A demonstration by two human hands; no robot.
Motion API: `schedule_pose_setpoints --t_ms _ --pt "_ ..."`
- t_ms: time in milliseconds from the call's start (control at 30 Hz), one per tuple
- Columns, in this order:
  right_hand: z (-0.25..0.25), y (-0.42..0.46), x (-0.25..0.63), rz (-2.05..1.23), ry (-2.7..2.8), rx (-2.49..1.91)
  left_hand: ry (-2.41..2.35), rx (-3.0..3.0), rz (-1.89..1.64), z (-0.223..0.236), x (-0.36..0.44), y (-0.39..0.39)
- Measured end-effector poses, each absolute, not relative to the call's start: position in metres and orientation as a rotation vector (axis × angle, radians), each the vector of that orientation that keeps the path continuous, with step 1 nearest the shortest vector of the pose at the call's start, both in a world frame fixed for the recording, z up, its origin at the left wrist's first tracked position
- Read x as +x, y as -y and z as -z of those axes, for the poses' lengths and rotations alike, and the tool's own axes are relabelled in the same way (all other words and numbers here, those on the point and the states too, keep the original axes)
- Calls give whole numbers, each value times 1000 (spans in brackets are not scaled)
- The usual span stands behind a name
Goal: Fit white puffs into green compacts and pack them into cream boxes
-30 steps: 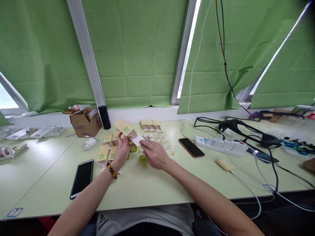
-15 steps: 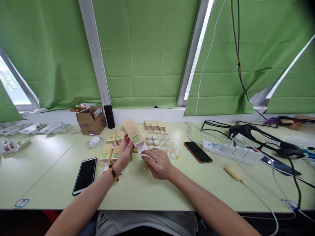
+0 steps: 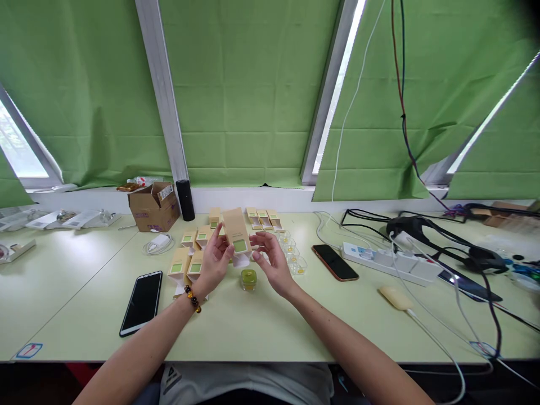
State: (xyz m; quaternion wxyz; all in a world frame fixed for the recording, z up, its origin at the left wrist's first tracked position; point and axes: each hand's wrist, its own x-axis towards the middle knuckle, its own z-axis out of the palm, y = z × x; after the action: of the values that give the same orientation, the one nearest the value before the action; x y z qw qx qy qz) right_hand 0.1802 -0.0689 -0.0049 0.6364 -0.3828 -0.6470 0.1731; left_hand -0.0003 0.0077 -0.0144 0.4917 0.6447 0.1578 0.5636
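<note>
My left hand (image 3: 214,257) is closed around the left side of a small beige cardboard box (image 3: 237,228). The box is held upright above the table, its green square facing me and a white flap hanging from its lower end. At the box's right edge my right hand (image 3: 272,260) has its fingers curved and apart; whether the fingertips touch the cardboard I cannot tell. Below the box stands a small clear jar with a green lid (image 3: 248,278). Several similar beige boxes (image 3: 179,263) with open white flaps lie left of my left hand. Clear containers (image 3: 297,264) with yellow bits stand beyond my right hand.
Three beige boxes (image 3: 264,218) lie at the back. A white-framed phone (image 3: 142,302) is at left, another phone (image 3: 335,262) at right beside a power strip (image 3: 390,263) and cables. A brown carton (image 3: 153,208) and black cylinder (image 3: 185,200) stand back left.
My right hand has come off the white flap and opened beside the box. The box has turned from tilted to nearly upright. The green-lidded jar shows fully again.
</note>
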Motion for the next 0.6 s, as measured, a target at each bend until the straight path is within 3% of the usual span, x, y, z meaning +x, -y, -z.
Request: schedule_pose_setpoints --t_ms 133,267,600 --pt "4 55 182 -609 1489 -832 -382 1594 -1359 16 -1 -8" --pt "7 46 180 -619 1471 -788 -359 1617 -1317 18 -2 -7" --pt "15 60 184 -27 1544 -932 -449 1807 -1262 26 -3 -11"
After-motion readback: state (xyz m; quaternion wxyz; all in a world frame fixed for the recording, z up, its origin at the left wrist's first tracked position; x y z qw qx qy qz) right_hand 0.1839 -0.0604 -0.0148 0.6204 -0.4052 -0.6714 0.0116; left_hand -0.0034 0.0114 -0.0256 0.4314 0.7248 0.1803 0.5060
